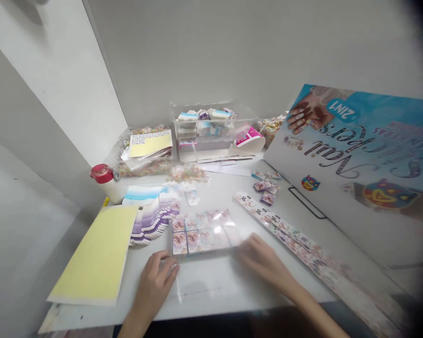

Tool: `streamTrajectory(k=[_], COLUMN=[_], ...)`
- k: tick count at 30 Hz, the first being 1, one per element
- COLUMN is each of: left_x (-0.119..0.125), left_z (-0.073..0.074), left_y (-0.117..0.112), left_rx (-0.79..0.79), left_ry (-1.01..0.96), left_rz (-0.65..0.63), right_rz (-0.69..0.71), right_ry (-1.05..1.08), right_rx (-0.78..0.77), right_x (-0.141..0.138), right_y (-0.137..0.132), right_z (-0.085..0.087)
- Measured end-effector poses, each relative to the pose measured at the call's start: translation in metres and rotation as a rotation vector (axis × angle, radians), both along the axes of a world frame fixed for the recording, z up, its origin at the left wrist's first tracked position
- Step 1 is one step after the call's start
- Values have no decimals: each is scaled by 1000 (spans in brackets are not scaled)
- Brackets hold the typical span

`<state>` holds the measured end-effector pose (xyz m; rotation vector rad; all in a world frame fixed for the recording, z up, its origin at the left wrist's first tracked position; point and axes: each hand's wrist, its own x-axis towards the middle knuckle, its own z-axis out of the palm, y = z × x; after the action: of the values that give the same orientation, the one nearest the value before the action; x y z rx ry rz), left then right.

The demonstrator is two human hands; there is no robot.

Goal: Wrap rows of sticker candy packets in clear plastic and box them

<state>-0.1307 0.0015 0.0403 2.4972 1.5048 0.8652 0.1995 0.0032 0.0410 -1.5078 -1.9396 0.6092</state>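
Nearest the camera, two bare forearms angling in across the near edge of the table [215,192]: left forearm [136,324] slanting up and slightly to the right, right forearm [313,310] entering from the near right at a longer, flatter slant. At the end of the former, the left hand [157,274], back upward, fingers bent and slightly apart, tips at the near left corner of a plastic-covered block of small boxes [193,239]. At the block's near right corner, the right hand [261,260], blurred, knuckles raised, fingers curled and bunched toward the clear plastic. Cannot tell whether either hand is pinching the film. Between the hands and just beyond, at the middle of the table, the block itself, laid out in two rows, glare across its right half.

To the left, a fanned stack of purple-and-white cartons [150,223] beside a yellow sheet [95,253], with a red-lidded bottle [104,173] farther off. To the right, long sticker strips [303,253] running toward the near right, loose boxes [266,188] beyond them, and a large "Nail Stickers" board [352,145], its lettering upside down. At the far side, a filled clear bin [206,152].
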Motion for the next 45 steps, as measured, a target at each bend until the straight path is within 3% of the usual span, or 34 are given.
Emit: streamTrajectory(k=[5, 9, 13, 18, 24, 31, 36, 45], left_x=[12, 30, 39, 37, 38, 30, 31, 40], left_z=[21, 36, 29, 10, -1, 13, 9, 11], left_y=[12, 42, 61, 60, 59, 61, 59, 49], left_rx=[-51, -131, -64, 3, -15, -196, -196, -138], left_ry=[-109, 83, 336, 442, 351, 247, 214, 247], left_rz=[4, -126, -263, -231, -228, -315, -330, -203], right_rz=[17, 138, 347, 364, 278, 478, 438, 159], right_ry=[79, 8, -309, -519, -502, -304, -270, -462], right_rx=[83, 86, 173, 292, 317, 81, 71, 324], right_x=[-4, -13, -22, -23, -25, -9, -11, -37], right_y=[16, 42, 60, 57, 49, 50, 45, 37], right_z=[26, 25, 5, -11, -14, 11, 9, -13])
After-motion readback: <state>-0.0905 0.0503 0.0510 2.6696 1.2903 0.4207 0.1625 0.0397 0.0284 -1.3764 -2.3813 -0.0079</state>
